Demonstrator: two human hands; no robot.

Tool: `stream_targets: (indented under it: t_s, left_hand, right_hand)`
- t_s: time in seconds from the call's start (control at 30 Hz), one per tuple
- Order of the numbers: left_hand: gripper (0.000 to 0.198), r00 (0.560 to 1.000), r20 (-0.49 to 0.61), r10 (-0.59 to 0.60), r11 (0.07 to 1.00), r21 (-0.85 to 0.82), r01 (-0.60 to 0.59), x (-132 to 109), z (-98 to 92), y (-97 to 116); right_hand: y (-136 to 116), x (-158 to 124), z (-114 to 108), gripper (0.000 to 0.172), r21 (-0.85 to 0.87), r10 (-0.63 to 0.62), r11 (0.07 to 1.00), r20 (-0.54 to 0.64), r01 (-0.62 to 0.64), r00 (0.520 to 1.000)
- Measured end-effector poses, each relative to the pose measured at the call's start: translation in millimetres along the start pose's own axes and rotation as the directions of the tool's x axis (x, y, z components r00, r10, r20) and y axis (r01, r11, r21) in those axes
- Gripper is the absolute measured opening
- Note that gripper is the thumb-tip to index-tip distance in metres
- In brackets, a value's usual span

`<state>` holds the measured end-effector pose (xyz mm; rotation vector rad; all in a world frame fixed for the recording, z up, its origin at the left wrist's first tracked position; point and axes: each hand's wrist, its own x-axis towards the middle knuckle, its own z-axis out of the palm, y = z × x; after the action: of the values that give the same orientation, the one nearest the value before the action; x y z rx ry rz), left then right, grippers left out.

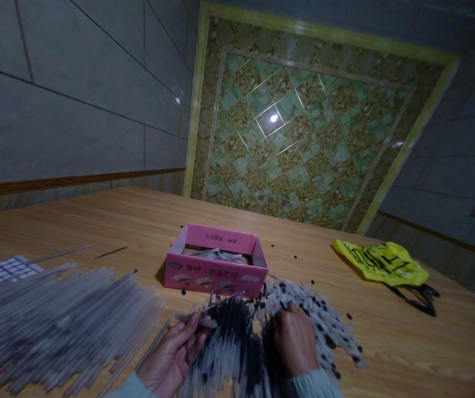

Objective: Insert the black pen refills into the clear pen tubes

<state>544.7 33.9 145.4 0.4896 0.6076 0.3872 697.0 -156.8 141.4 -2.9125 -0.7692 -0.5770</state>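
My left hand (176,352), palm partly up, pinches a thin translucent tube (206,321) between thumb and fingers. Just right of it spreads a pile of slim sticks (233,337), black at the far end and whitish nearer me. My right hand (296,338) is curled, knuckles up, at the right side of this pile; its fingertips are hidden, so whatever they hold does not show. Against that hand lies a heap of small whitish pieces with black bits (322,318). Long translucent tubes (63,320) lie in a broad stack to the left.
A pink open box (215,273) with thin pieces inside stands beyond my hands. At the right lies a yellow bag (382,264) with black print and dark handles. A blue-checked cloth (9,269) lies at the left. Tiny black bits dot the wooden table (138,215). Tiled walls rise behind.
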Motion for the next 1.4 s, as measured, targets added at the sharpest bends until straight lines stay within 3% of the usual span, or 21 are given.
stream_targets:
  t_s: [0.33, 0.4, 0.43, 0.47, 0.53, 0.57, 0.6, 0.63, 0.7, 0.83, 1.17, 1.4]
  left_hand:
    - [0.017, 0.999, 0.049, 0.003, 1.0, 0.028, -0.005, -2.3, 1.4, 1.9]
    - [0.018, 0.998, 0.058, 0.015, 0.999, 0.034, -0.017, -0.6, -0.5, 1.4]
    - [0.018, 0.998, 0.061, 0.021, 0.999, 0.037, -0.023, 0.2, -1.3, 1.1]
    - [0.018, 0.998, 0.064, 0.025, 0.999, 0.041, -0.028, 0.7, -1.8, 0.9]
    - [0.016, 0.997, 0.065, 0.029, 0.998, 0.056, -0.033, 0.6, -1.3, 0.4]
    - [0.014, 0.998, 0.064, 0.029, 0.997, 0.065, -0.033, -0.1, -0.4, 0.3]
    - [0.013, 0.998, 0.063, 0.03, 0.997, 0.073, -0.034, -1.0, 0.8, 0.3]
    - [0.012, 0.997, 0.063, 0.033, 0.996, 0.078, -0.038, -2.0, 2.1, 0.4]
    - [0.01, 0.997, 0.066, 0.039, 0.995, 0.084, -0.044, -3.8, 4.5, 0.9]
    - [0.011, 0.997, 0.06, 0.045, 0.994, 0.093, -0.05, -3.8, 4.4, 1.3]
    - [0.009, 0.993, 0.092, 0.069, 0.981, 0.177, -0.085, 3.9, -1.4, -3.5]
    - [0.018, 0.989, 0.131, 0.073, 0.975, 0.198, -0.098, 2.6, -1.0, -4.1]
  right_hand:
    - [-3.3, 1.9, -1.3, 0.014, 0.138, 0.01, 0.99, -0.002, -0.009, 1.0]
    - [-8.3, 0.3, -3.3, 0.012, 0.287, 0.008, 0.958, 0.007, -0.009, 1.0]
    - [-12.7, -1.4, -4.3, 0.009, 0.454, 0.011, 0.891, 0.024, -0.021, 1.0]
    - [-18.2, -3.5, -5.4, 0.008, 0.66, 0.016, 0.749, 0.056, -0.049, 0.998]
    - [-31.9, -8.7, -7.9, 0.02, 0.957, -0.013, 0.244, 0.165, -0.157, 0.986]
    - [-39.3, -11.5, -9.3, 0.029, 0.975, -0.052, -0.012, 0.221, -0.222, 0.974]
    - [-46.4, -14.3, -10.8, 0.037, 0.94, -0.099, -0.195, 0.266, -0.281, 0.959]
    - [-52.8, -17.0, -12.3, 0.042, 0.888, -0.144, -0.319, 0.301, -0.332, 0.943]
    - [-62.6, -21.5, -14.6, 0.041, 0.799, -0.216, -0.449, 0.339, -0.401, 0.916]
    - [-70.3, -26.8, -13.4, 0.035, 0.735, -0.28, -0.515, 0.342, -0.441, 0.897]
    - [-77.1, -31.4, 1.9, 0.031, 0.674, -0.313, -0.572, 0.347, -0.467, 0.884]
    - [-78.7, -33.4, -2.9, 0.033, 0.651, -0.315, -0.575, 0.383, -0.496, 0.868]
